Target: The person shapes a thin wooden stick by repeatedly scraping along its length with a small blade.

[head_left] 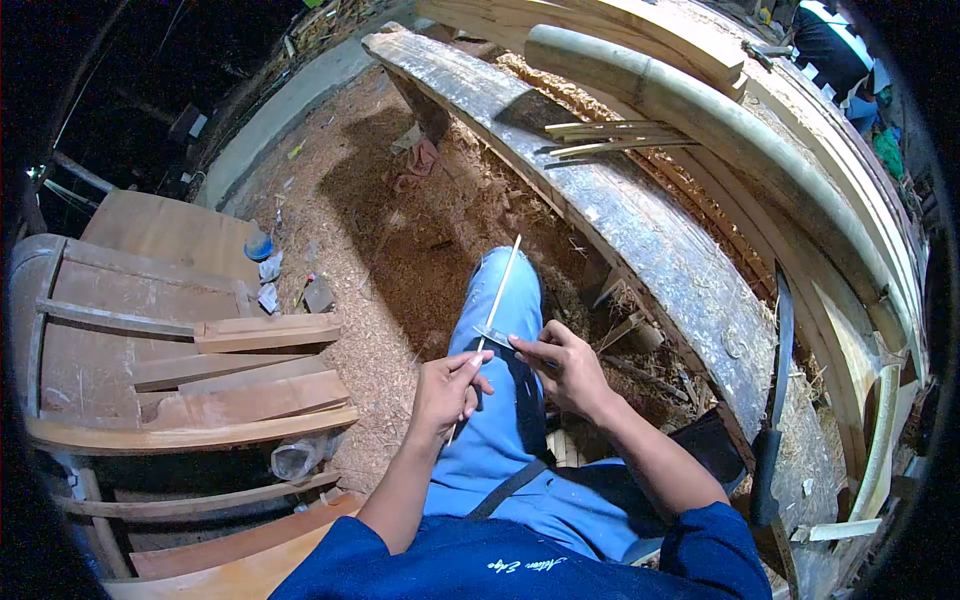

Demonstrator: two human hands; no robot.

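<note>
A thin pale bamboo stick lies lengthwise over my raised knee, in blue trousers. My left hand pinches it between thumb and fingers, and its lower end shows below that hand. In my right hand is a small flat metal blade, held between thumb and fingers. The blade crosses the stick just above my left fingertips and seems to touch it. Several similar thin bamboo strips rest on the worn wooden bench ahead and to the right.
A long knife with a black handle lies on the bench at right, near a thick bamboo pole. Wooden pieces rest on a slatted bench at left. Wood shavings cover the floor. Another person is at the far top right.
</note>
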